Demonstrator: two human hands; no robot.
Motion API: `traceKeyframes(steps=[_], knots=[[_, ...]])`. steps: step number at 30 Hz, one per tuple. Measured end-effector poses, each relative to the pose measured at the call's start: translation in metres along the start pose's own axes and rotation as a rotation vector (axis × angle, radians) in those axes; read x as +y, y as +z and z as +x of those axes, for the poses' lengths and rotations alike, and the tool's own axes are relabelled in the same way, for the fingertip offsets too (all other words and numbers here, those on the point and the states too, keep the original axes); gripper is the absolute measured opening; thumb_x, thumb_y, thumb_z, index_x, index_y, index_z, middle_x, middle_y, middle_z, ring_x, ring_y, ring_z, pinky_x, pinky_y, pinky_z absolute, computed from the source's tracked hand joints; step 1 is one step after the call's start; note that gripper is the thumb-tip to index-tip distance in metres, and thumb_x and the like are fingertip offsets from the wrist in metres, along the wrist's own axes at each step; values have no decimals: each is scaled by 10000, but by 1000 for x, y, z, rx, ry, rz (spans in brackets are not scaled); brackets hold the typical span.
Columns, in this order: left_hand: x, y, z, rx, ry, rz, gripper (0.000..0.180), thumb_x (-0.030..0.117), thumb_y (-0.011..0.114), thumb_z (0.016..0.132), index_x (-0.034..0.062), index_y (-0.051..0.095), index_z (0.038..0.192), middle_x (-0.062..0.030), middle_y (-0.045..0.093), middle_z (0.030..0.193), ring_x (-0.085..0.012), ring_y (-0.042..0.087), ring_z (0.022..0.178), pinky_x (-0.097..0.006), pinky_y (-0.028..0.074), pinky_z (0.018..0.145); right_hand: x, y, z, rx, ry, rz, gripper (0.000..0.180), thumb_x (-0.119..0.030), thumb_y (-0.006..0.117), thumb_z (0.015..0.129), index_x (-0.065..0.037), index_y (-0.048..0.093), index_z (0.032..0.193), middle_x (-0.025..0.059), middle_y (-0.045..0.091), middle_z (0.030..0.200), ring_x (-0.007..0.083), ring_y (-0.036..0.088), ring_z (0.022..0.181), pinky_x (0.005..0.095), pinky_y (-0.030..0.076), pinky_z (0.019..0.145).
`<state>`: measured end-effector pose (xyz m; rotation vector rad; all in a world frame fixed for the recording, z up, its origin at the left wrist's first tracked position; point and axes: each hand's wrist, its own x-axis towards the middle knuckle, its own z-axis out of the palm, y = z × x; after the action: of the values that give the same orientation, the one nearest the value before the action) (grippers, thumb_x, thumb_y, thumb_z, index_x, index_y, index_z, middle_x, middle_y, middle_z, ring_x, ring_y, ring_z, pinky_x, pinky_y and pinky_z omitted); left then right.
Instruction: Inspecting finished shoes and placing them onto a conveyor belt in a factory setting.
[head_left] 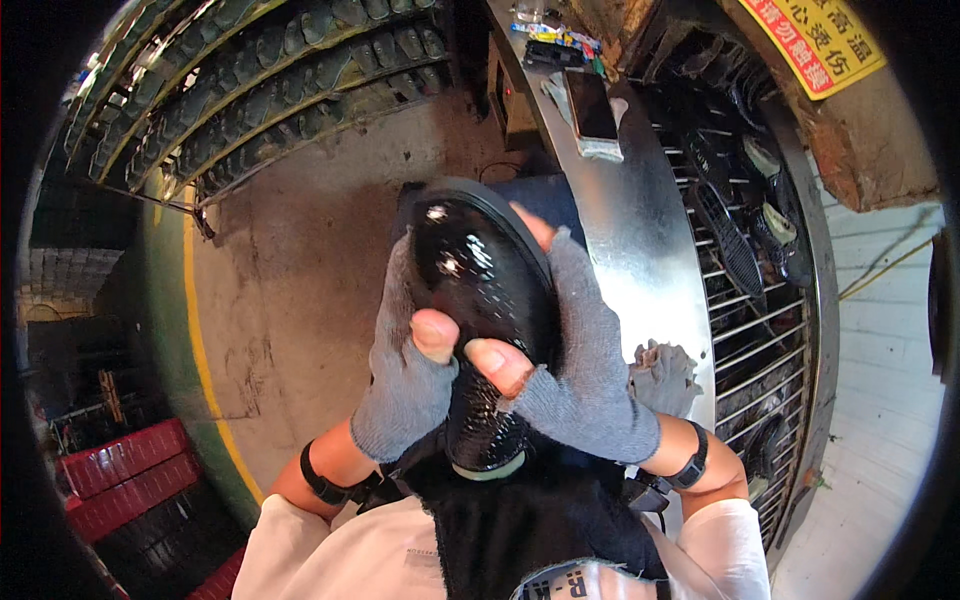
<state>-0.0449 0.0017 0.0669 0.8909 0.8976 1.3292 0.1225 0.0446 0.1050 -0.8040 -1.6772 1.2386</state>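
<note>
A glossy black shoe (pixel 478 275) stands toe-up in front of my chest, held between both hands. My left hand (pixel 408 370), in a grey fingerless glove, grips its left side with the thumb pressed on the upper. On the right side, my right hand (pixel 580 370), gloved the same way, wraps the shoe, thumb on the front and fingertips showing behind the toe. The shoe's textured lower part (pixel 480 430) points down toward my dark apron (pixel 540 520).
A curved shiny metal ledge (pixel 640 240) runs on my right, with a phone (pixel 592 108) and a grey rag (pixel 662 375) on it. Beyond it a wire rack (pixel 750 300) carries dark soles. Rows of shoes on racks (pixel 270 70) lie upper left; red crates (pixel 125 470) lower left.
</note>
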Motion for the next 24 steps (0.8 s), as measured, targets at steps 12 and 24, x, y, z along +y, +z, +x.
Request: traceKeyframes(steps=[12, 24], knots=[[27, -26, 30, -126, 231, 283, 643, 478, 576, 1091, 2, 527, 1519, -146, 615, 1431, -216, 567, 1328, -353, 421, 1158, 55, -8, -28, -69, 703, 1005, 722, -395, 682, 1021, -38, 420, 1592, 157, 632, 1438, 267, 656, 1280, 408, 541, 1116], [-35, -10, 57, 138, 90, -92, 596, 352, 592, 1056, 32, 505, 1551, -87, 592, 1385, -165, 528, 1311, -319, 384, 1160, 52, -23, -76, 5, 927, 1050, 710, -392, 694, 1003, 9, 460, 1540, 195, 642, 1420, 289, 698, 1217, 427, 591, 1071]])
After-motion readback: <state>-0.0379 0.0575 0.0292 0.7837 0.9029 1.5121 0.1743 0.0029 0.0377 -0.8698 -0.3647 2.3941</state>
